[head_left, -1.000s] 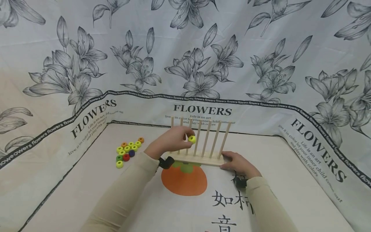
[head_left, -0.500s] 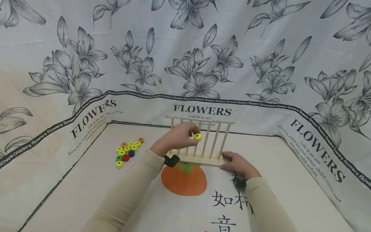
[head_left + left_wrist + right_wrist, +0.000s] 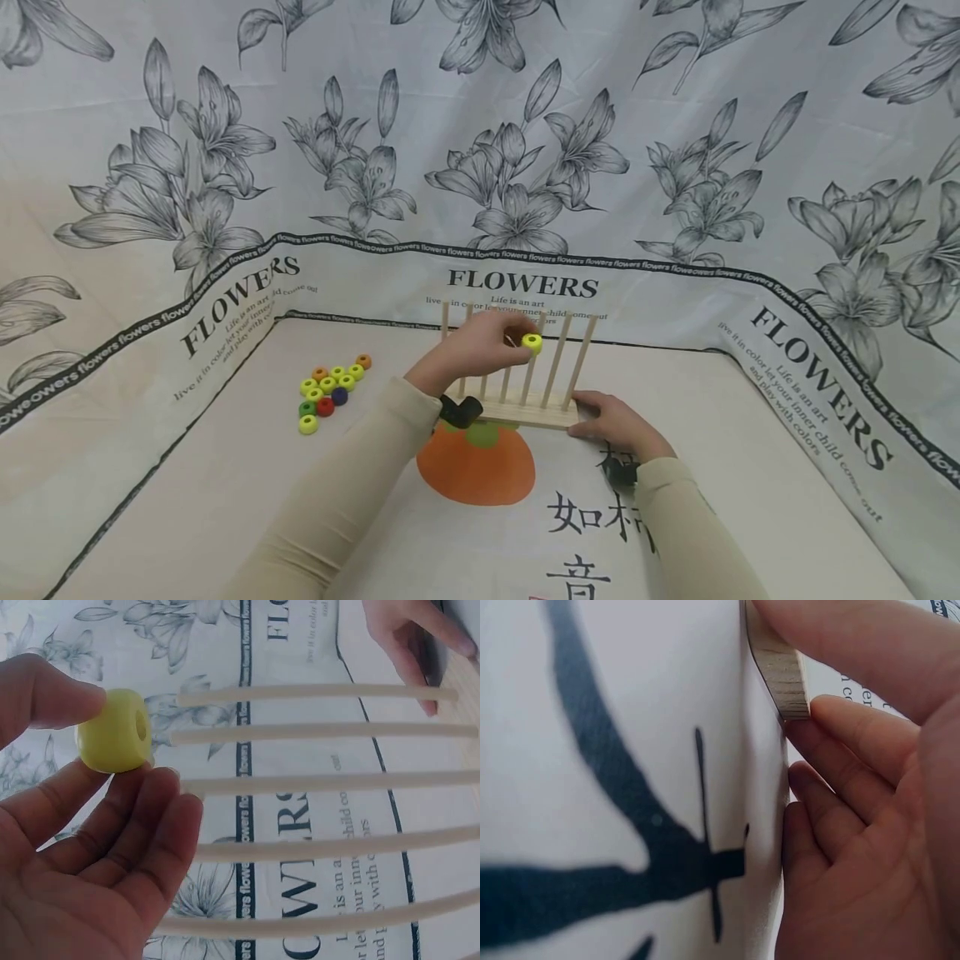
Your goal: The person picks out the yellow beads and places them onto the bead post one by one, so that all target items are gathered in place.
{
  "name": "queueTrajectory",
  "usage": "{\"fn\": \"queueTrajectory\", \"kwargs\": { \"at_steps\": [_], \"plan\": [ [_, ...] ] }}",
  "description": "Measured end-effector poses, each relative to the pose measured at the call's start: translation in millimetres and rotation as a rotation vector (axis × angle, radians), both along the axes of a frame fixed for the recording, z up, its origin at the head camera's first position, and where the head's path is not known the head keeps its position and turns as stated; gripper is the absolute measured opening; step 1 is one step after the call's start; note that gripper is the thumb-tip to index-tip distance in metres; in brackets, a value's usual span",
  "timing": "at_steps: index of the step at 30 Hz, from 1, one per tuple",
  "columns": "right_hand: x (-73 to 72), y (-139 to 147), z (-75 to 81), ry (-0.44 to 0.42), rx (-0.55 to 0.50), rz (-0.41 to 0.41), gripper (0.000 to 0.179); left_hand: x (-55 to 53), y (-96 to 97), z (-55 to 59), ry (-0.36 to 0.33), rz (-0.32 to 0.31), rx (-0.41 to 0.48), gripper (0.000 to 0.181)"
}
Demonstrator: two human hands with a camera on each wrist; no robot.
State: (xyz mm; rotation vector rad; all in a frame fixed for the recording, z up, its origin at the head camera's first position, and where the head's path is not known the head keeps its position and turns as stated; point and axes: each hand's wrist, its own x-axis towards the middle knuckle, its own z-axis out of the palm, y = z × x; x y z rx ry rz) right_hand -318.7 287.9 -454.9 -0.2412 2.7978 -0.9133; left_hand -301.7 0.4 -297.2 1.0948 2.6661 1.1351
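My left hand (image 3: 480, 346) pinches a yellow ring bead (image 3: 532, 344) between thumb and fingers. The bead is up among the upper parts of the pegs, its hole facing their tips in the left wrist view, where the bead (image 3: 112, 746) looks apart from the nearest rods. Several bare upright pegs (image 3: 556, 367) stand on a wooden peg rack (image 3: 528, 413); my left hand hides some of them. At the rack's right end my right hand (image 3: 621, 423) grips the base. The right wrist view shows the thumb and fingers around the wooden end (image 3: 784, 675).
Left of the rack lies a cluster of loose beads: several yellow beads (image 3: 327, 383), orange ones, a green bead (image 3: 307, 409), a red bead (image 3: 325, 407) and a dark blue bead (image 3: 340, 396). The cloth (image 3: 465, 542) bears a printed persimmon and characters. A flowered curtain (image 3: 517, 167) rises behind.
My left hand has carried the yellow bead rightward and slightly up along the row of pegs. My right hand stays on the rack's end, and the rack has not moved.
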Motion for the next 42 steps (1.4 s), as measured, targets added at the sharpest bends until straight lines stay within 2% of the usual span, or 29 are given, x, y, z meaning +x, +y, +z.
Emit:
{"fn": "queueTrajectory", "kwargs": {
  "at_steps": [4,17,26,34,42],
  "plan": [
    [-0.4,0,0.0,-0.009,0.0,-0.001,0.084,0.9,3.9,2.3,-0.044,-0.007,0.06,0.033],
    [0.8,0,0.4,-0.019,-0.001,0.002,0.082,-2.7,19.8,7.0,-0.061,0.002,0.053,0.037],
    [1.4,0,1.7,-0.021,-0.002,-0.006,0.08,-5.8,31.8,14.2,0.003,0.013,0.039,0.032],
    [1.9,-1,2.1,-0.038,-0.019,-0.028,0.079,-4.0,40.8,22.9,0.043,0.031,0.018,0.033],
    [2.5,-2,2.2,-0.043,-0.03,-0.03,0.08,-7.0,50.6,25.3,0.079,0.02,0.008,0.036]
  ]
}}
